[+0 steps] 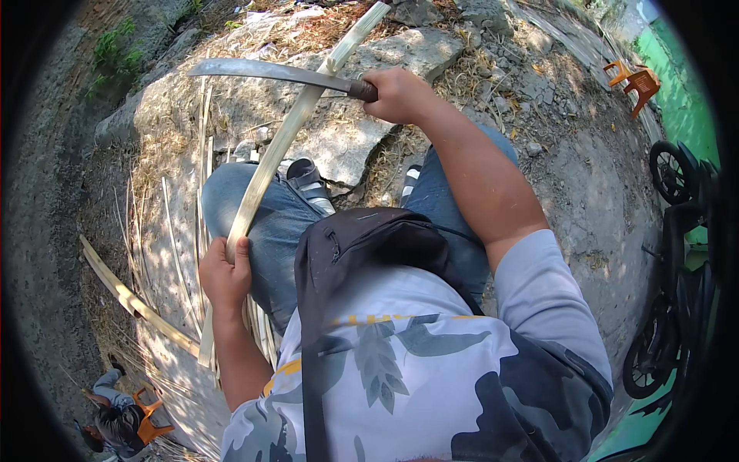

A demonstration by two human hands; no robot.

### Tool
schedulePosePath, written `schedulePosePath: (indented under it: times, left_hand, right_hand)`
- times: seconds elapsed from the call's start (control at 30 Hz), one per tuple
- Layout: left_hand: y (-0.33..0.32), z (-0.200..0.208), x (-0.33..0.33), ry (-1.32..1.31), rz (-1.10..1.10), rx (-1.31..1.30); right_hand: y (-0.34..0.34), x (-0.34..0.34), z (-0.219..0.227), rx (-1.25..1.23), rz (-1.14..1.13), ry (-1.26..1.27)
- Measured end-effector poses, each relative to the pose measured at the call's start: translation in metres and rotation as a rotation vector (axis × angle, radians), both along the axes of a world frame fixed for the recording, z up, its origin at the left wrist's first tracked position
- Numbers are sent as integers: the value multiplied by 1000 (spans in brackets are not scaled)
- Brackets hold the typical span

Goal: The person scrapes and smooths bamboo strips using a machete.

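Observation:
My left hand [226,271] is closed around a long pale bamboo strip [275,150], thumb on its upper face. The strip slants up and away over my left knee, and its near end shows below the hand. In my right hand [399,95] is the dark handle of a machete [265,71]. Its long, slightly curved blade points left and lies across the strip near the far end, where it seems to touch a notch or node. My right-hand fingers wrap the handle fully.
Several thin bamboo slivers [175,231] and a longer bamboo piece [138,302] lie on the ground at left. A flat stone slab [408,55] is ahead of my feet. An orange chair [634,83] and a motorcycle [677,254] stand at right. Another person [119,416] sits at lower left.

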State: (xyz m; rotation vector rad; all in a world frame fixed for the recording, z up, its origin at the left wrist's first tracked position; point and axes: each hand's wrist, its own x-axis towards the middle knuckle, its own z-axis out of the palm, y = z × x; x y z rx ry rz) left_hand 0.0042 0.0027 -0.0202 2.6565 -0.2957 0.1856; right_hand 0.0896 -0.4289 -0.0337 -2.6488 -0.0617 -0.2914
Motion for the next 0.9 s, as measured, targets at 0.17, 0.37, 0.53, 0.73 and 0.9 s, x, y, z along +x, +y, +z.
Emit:
schedulePosePath:
  times: [0.17, 0.37, 0.53, 0.73, 0.9]
  left_hand:
    - [1, 10, 0, 33, 16, 89]
    - [0, 5, -1, 27, -7, -6]
    - [2, 7, 0, 16, -23, -4]
    - [0, 12, 0, 64, 11, 37]
    - [5, 7, 1, 72, -3, 53]
  right_hand:
    - [35, -18, 19, -259, 264, 141]
    - [12, 0, 6, -178, 166, 144]
    - [2, 3, -4, 136, 6, 142]
    - [29, -14, 11, -203, 243, 205]
    - [23, -9, 13, -255, 265, 139]
